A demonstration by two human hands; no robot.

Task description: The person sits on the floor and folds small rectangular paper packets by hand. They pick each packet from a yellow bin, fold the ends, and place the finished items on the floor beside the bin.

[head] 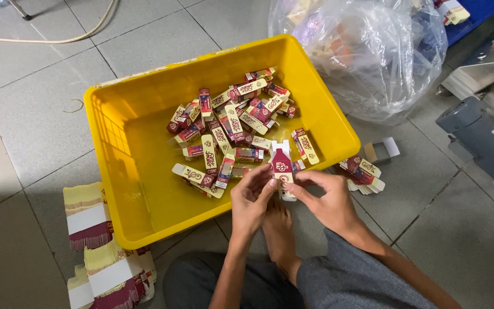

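While held over the near rim of the big yellow plastic crate [144, 143], small red-and-cream cardboard carton [282, 166] pinched between both hands: left hand [251, 199] fingertips pressed on its left edge, right hand [324, 197] gripping its lower right. Heap of finished red-and-cream cartons [232, 129] inside the crate. Banded stacks of flat carton blanks [101, 252] on grey floor tiles, left; clear plastic bag [367, 51] beyond.
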